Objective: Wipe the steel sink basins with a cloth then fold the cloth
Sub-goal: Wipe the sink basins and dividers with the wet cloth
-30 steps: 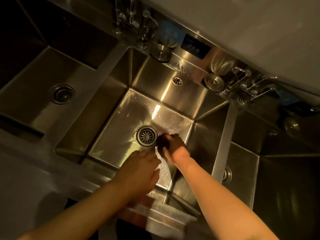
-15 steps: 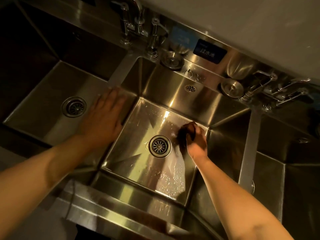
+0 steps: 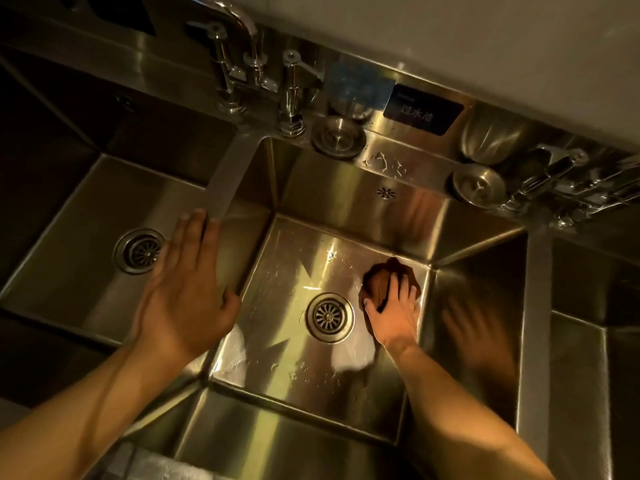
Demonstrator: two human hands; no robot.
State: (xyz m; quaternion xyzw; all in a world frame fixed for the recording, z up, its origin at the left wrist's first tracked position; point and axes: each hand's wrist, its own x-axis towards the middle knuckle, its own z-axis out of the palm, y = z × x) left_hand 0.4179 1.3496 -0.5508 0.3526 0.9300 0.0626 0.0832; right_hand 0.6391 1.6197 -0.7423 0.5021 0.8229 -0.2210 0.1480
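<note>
Cloth (image 3: 382, 284) bunched under right hand (image 3: 394, 315), fingers curled on it — left hand (image 3: 183, 289) flat, well apart.

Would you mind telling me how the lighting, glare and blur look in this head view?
Head view: dim amber light, left basin dark; bright glare on the wet middle basin; the right hand on the cloth has a blurred reflection; wide-angle bending.

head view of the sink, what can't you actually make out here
1. Cloth: the right hand covers part of it, so its size and folds are hidden.
2. Right basin: cut off by the frame's right edge; no drain shows.
3. Left basin: its far wall is lost in shadow.
4. Dark sign: lettering too small and dim to read.
</note>
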